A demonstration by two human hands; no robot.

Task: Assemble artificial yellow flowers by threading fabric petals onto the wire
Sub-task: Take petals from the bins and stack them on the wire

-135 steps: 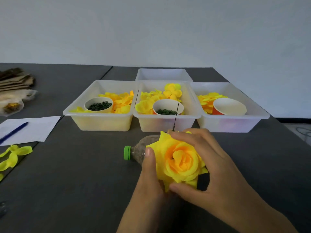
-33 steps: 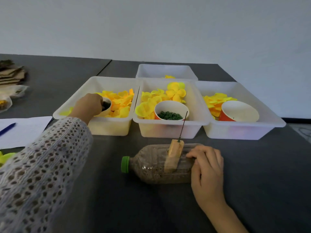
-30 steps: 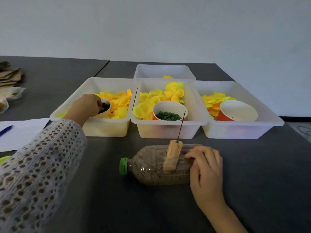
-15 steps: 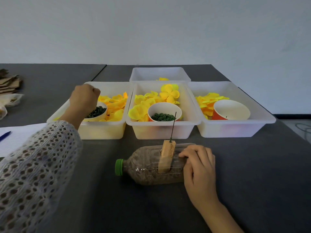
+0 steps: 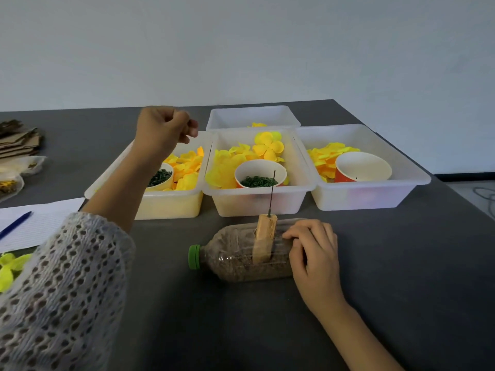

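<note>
Left grip [image 5: 164, 129] curled, contents unseen; right grip [image 5: 312, 246] holds bottle [image 5: 241, 261].

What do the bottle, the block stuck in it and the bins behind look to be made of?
Bottle: clear thin plastic, glossy, brown grainy fill showing through, green plastic cap.
Block: pale raw wood, matte, grain visible, with a thin dark wire standing up from it, probably metal.
Bins: milky translucent plastic, smooth.
</note>
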